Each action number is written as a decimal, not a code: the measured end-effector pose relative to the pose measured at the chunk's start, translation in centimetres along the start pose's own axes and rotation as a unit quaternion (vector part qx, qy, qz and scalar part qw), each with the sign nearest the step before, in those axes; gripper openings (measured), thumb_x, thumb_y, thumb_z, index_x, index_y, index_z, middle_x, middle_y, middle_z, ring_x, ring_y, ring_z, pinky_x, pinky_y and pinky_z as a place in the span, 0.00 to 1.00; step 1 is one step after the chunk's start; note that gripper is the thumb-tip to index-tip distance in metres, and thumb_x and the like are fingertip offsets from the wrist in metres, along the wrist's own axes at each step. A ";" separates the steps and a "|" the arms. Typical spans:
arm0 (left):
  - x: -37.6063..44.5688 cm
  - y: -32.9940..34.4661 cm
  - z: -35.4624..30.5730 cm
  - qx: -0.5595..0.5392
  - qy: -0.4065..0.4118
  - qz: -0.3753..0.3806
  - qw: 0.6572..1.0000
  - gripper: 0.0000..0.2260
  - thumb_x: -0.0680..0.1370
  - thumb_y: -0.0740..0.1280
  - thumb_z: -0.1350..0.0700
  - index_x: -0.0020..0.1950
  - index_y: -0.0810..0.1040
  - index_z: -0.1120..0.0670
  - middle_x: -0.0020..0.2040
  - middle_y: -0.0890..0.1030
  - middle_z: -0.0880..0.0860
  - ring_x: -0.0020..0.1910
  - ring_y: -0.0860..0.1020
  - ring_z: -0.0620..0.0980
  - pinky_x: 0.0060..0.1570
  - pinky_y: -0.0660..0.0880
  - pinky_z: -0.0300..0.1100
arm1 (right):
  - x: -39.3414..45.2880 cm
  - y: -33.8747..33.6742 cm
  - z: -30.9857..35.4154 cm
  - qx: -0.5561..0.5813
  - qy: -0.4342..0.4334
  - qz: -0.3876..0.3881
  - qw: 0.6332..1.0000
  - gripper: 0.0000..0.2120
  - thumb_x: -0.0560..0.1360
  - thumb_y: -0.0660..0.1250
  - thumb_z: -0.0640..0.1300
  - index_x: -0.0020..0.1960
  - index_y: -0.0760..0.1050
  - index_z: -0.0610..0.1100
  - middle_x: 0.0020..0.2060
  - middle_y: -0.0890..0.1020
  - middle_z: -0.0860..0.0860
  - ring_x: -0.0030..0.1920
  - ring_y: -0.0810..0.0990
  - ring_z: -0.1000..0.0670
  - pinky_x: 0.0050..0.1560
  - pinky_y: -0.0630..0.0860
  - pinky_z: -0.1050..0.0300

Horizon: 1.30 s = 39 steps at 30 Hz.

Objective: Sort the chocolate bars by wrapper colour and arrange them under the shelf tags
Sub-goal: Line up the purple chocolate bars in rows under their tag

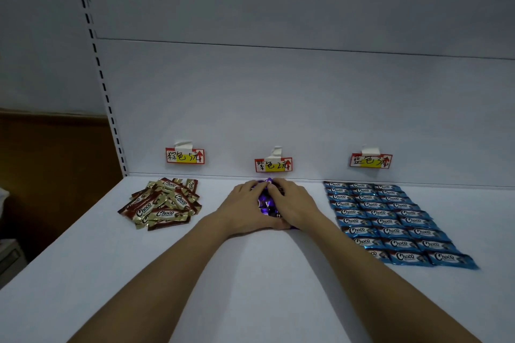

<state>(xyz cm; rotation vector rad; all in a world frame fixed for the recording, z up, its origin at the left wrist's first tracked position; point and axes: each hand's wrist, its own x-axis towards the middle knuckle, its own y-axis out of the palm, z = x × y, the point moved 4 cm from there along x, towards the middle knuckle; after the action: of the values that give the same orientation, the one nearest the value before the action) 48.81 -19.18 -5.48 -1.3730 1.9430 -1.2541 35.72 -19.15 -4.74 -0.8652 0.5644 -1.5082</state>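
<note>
Left hand: your left hand [245,207] is lying on the white shelf surface [250,287], fingers curving round the left side of a heap of glossy purple-wrapped chocolate bars [267,203]; it is cupping the heap.
Right hand: your right hand [292,207] is doing the same from the right side, fingers curling over the top of the purple heap. The two hands are meeting at the near edge of the heap, thumbs touching or nearly so; I cannot tell which.
Purple bars: they are sitting bunched between your palms, mostly hidden, directly below the middle red-bordered paper tag [273,165]. Only a strip of crinkled purple foil is showing in the gap between your hands.
Brown bars: a loose jumble of brown-and-gold foil chocolate bars [164,205] is lying to the left, below the left red-bordered paper tag [185,155]. They are overlapping at all angles, not in rows.
Blue bars: blue foil chocolate bars [387,221] are lying flat in a tidy grid, three columns wide, to the right, below the right red-bordered paper tag [371,160]. The grid is running from the back panel toward you.
Tags: all three are hanging taped to the pale grey back panel [278,92], each bearing handwritten characters, a yellow patch and a red arrow.
Surroundings: a perforated white shelf upright [96,58] is running up the left edge, with a brown wall panel [55,153] beyond it.
</note>
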 end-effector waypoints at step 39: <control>-2.3 -8.0 1.3 -0.130 -0.016 -0.011 0.991 0.04 0.76 0.70 0.56 0.48 0.85 0.52 0.43 0.84 0.51 0.37 0.79 0.43 0.38 0.74 0.37 | 0.2 0.3 4.9 -0.059 -0.098 0.066 0.991 0.15 0.80 0.61 0.39 0.64 0.77 0.48 0.61 0.79 0.49 0.61 0.76 0.47 0.59 0.72 0.54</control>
<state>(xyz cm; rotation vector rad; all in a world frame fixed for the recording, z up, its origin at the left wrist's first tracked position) 54.71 -18.35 0.53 -1.5326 2.1324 -1.0080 39.79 -18.67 -1.96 -1.0352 0.5590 -1.2644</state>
